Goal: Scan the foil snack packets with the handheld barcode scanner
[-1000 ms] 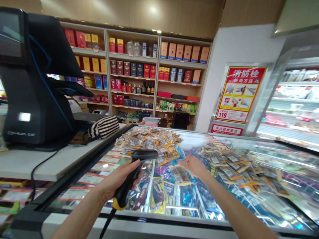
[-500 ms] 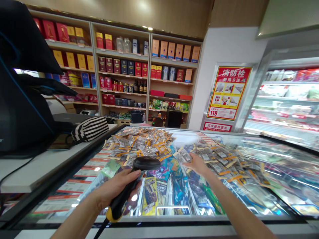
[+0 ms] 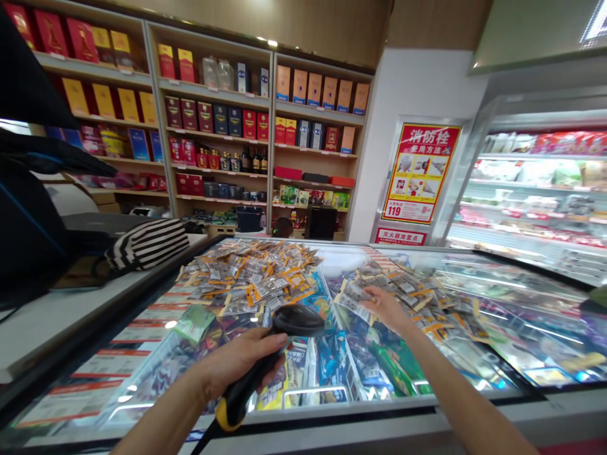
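Observation:
My left hand (image 3: 239, 361) is closed round the handle of a black barcode scanner (image 3: 284, 332) with a yellow base, held over the glass lid of a chest freezer (image 3: 332, 404). My right hand (image 3: 386, 308) reaches forward over the glass and pinches a small clear snack packet (image 3: 353, 296) at the near edge of the right pile of packets (image 3: 422, 294). A second, larger pile of orange-and-clear packets (image 3: 251, 275) lies to the left on the glass.
A striped pouch (image 3: 147, 243) lies on the white counter (image 3: 42, 322) at left beside a black till terminal (image 3: 28, 208). Shelves of boxed goods (image 3: 213, 120) fill the back wall. A red poster (image 3: 420, 170) and an open chiller (image 3: 535, 196) stand at right.
The view has swung right, pushing the till off the left edge. My right hand has carried a packet from the middle of the glass to the right pile. The scanner stays in my left hand.

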`<state>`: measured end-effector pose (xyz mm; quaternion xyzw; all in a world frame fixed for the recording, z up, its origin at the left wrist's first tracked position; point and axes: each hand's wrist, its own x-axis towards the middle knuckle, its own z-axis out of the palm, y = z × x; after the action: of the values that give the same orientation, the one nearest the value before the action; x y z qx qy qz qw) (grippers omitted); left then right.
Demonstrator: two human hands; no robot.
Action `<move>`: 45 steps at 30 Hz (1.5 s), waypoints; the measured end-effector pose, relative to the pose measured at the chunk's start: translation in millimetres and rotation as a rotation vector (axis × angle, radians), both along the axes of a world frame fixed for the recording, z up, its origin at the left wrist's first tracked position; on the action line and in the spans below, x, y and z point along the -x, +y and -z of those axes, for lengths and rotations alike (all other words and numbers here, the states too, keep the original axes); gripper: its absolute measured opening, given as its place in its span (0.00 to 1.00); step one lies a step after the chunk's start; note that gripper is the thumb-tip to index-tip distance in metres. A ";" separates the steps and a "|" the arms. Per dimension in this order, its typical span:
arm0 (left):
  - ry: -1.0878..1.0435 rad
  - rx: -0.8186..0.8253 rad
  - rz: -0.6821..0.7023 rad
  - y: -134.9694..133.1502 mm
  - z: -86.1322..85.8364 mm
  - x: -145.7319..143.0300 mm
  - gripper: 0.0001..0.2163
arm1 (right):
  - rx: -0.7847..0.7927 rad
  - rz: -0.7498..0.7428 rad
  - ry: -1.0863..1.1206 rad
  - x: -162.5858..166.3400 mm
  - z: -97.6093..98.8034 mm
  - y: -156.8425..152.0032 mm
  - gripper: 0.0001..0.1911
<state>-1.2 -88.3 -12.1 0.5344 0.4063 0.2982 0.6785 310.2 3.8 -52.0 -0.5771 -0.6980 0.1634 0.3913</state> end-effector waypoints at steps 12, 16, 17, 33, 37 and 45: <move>-0.142 0.067 0.028 11.0 -1.8 -10.7 0.12 | -0.033 -0.006 0.026 -7.5 -1.1 -1.3 0.15; -0.190 0.151 0.045 12.1 -6.6 -11.4 0.13 | -0.076 0.071 0.053 -6.7 0.0 -4.4 0.14; -0.199 0.169 0.045 12.0 -8.7 -11.6 0.14 | -0.076 0.092 0.070 -5.2 1.1 -5.3 0.14; -0.228 0.168 -0.007 8.4 -14.0 -30.4 0.14 | -0.134 0.095 0.255 11.1 28.7 -1.7 0.13; -0.244 0.205 -0.010 9.9 -12.6 -32.0 0.14 | -0.143 0.091 0.254 5.4 31.2 0.4 0.11; -0.307 0.226 0.049 10.4 -16.0 -31.9 0.14 | -0.105 0.089 0.257 5.3 41.2 3.6 0.10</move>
<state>30.7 -77.9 3.9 0.4131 0.3157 0.3119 0.7952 304.8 7.4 -93.2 -0.5607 -0.6231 0.1818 0.5141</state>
